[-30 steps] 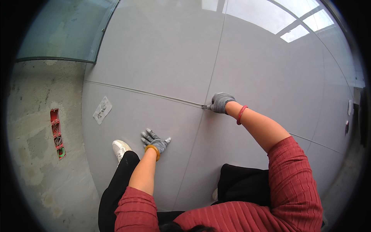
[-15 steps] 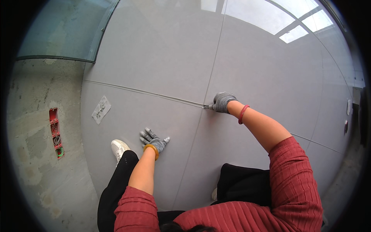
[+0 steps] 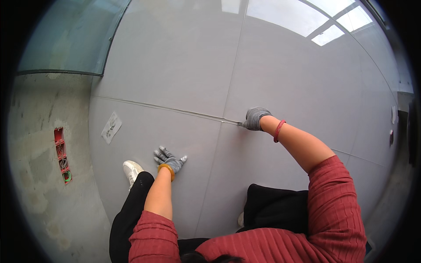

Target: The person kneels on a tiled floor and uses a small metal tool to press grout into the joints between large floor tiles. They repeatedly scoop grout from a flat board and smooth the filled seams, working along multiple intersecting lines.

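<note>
My right hand [image 3: 256,118], in a grey work glove, is closed round a small flat metal scraper [image 3: 240,124], most of which the fingers hide. Its tip meets the joint [image 3: 175,109] between large grey floor tiles [image 3: 184,70], just right of where two joints cross. A raised bead of pale grey paste seems to lie along the joint to the left, ending near the crossing. My left hand [image 3: 170,160], gloved too, rests flat on the near left tile with its fingers spread and holds nothing.
A small clear plastic bag [image 3: 112,127] with bits inside lies on the tile at left. Beyond it are bare concrete [image 3: 37,162], a red cable box [image 3: 62,153] with wires, and a glass panel [image 3: 70,39]. My white shoe [image 3: 132,172] stands beside my left hand.
My right hand has drawn the scraper a short way to the right along the joint, past the crossing. My left hand stays on the tile. The view has shifted slightly.
</note>
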`<act>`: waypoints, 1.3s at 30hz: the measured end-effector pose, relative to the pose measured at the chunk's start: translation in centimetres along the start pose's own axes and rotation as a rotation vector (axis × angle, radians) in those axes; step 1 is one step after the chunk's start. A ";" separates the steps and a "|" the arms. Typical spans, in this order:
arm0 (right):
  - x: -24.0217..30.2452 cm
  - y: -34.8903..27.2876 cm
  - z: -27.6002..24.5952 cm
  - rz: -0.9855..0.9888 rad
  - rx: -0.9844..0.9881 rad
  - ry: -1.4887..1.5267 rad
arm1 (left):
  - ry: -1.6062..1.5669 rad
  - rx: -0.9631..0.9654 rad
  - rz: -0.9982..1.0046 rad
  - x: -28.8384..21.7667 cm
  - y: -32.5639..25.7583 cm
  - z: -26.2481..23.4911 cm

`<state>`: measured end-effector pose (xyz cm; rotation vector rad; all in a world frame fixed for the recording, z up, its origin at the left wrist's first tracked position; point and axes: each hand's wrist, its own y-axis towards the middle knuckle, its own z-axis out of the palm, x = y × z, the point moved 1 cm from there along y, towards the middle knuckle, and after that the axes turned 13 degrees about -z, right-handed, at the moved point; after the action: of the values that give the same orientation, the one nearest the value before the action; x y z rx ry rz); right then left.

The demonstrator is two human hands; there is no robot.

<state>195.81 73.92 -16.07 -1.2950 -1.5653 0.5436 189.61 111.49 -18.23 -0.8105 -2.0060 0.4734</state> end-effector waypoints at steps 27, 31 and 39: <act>-35.5 -22.2 17.2 0.533 -0.043 -0.012 | 0.266 -0.008 0.129 2.5 -2.4 -7.0; -43.4 -23.3 21.0 0.615 0.123 -0.251 | 0.165 -0.093 0.358 3.1 -4.3 -9.8; -44.4 -23.8 22.2 0.917 0.292 -0.376 | 0.048 -0.186 0.437 4.7 -9.9 -24.9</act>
<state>162.27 30.84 -23.37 -1.7015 -1.0273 1.5965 205.38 108.19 3.64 -1.3759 -1.8451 0.5099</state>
